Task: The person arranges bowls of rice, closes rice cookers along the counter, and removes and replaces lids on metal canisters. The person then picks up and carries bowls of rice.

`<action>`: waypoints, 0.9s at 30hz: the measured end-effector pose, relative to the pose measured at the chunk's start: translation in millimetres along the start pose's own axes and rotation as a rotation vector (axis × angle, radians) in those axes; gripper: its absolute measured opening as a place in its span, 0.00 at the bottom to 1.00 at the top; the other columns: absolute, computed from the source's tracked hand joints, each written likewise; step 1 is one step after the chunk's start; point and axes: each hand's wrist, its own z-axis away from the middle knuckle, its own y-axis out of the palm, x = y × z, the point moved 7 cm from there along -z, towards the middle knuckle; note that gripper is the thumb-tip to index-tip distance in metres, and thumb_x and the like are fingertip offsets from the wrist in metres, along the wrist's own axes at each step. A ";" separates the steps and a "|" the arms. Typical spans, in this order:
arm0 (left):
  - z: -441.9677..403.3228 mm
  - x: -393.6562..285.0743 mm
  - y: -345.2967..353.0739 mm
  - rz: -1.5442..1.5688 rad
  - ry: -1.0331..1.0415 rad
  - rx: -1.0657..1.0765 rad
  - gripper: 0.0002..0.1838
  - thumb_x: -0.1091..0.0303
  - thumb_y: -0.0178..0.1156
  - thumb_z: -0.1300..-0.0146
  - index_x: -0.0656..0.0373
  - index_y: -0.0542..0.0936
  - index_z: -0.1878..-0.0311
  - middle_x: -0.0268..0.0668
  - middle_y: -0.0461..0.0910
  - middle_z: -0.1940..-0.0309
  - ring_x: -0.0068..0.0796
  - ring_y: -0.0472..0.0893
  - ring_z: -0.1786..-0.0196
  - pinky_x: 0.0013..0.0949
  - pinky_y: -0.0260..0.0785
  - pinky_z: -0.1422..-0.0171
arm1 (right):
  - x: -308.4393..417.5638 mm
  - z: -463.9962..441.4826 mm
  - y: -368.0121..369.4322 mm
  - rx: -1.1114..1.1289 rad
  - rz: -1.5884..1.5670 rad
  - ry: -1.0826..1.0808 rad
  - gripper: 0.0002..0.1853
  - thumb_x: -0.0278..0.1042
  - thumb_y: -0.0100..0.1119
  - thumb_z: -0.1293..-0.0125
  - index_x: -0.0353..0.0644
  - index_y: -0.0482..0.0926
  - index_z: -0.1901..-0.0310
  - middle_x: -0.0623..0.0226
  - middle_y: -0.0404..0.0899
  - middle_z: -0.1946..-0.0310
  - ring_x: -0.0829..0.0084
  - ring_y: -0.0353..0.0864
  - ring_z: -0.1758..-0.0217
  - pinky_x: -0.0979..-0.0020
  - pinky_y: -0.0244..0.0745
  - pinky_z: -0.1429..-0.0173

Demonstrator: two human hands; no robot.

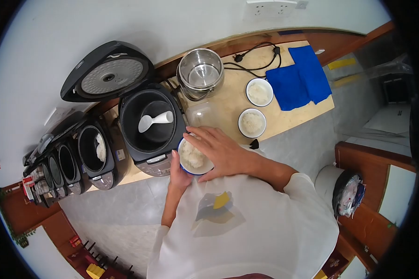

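Note:
Close to my chest, I hold a blue-rimmed white bowl of rice (192,156) in both hands. My left hand (178,173) cups its left side, the thumb up along the rim. My right hand (224,151) reaches over the bowl and grips its right side, covering part of it. Just left of the bowl stands an open rice cooker (147,122), its lid (111,76) raised. Inside its dark pot lies a white rice paddle (156,120). Two more bowls of rice, an upper one (259,92) and a lower one (252,123), stand on the table to the right.
A steel pot (201,72) stands at the back, with a clear plastic container (199,115) before it. Black cables (251,65) and blue cloths (295,83) lie on the wooden table (319,103). Another open cooker (94,151) holds some rice; several more line up leftward. A lined bin (328,181) stands right.

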 end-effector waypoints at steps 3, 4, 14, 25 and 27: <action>-5.0 3.8 8.2 0.023 -0.049 0.039 0.47 0.26 0.37 0.25 0.54 0.56 0.17 0.42 0.63 0.20 0.45 0.64 0.19 0.51 0.56 0.16 | -8.0 4.5 -0.1 -0.012 -0.031 0.056 0.62 0.54 0.83 0.56 0.38 0.59 0.22 0.49 0.59 0.23 0.45 0.60 0.22 0.50 0.58 0.21; -6.0 5.0 10.3 0.032 -0.059 0.059 0.46 0.29 0.38 0.23 0.57 0.57 0.18 0.42 0.63 0.21 0.42 0.65 0.20 0.48 0.58 0.17 | -10.6 6.7 0.3 -0.015 -0.030 0.062 0.62 0.54 0.83 0.56 0.38 0.59 0.22 0.49 0.59 0.23 0.45 0.60 0.22 0.50 0.58 0.21; -8.6 -33.0 37.8 -0.314 0.259 0.145 0.40 0.39 0.50 0.22 0.66 0.62 0.24 0.54 0.69 0.28 0.56 0.77 0.31 0.55 0.78 0.34 | -107.3 36.4 -39.6 -0.386 0.120 0.375 0.55 0.45 0.84 0.56 0.41 0.64 0.25 0.48 0.62 0.26 0.46 0.62 0.22 0.54 0.61 0.20; 15.9 -73.6 11.2 -0.436 0.658 -0.166 0.19 0.64 0.56 0.21 0.70 0.76 0.39 0.51 0.83 0.46 0.43 0.87 0.47 0.41 0.85 0.49 | -186.4 28.4 -27.9 -0.283 0.373 0.484 0.57 0.46 0.84 0.58 0.41 0.65 0.25 0.48 0.63 0.27 0.45 0.62 0.25 0.52 0.60 0.21; 20.4 -78.8 -0.9 -0.438 0.714 -0.288 0.15 0.66 0.55 0.21 0.70 0.78 0.43 0.49 0.85 0.52 0.38 0.88 0.52 0.37 0.84 0.54 | -192.8 28.6 -24.2 -0.244 0.392 0.531 0.58 0.45 0.84 0.57 0.41 0.62 0.24 0.47 0.61 0.25 0.45 0.61 0.23 0.52 0.58 0.19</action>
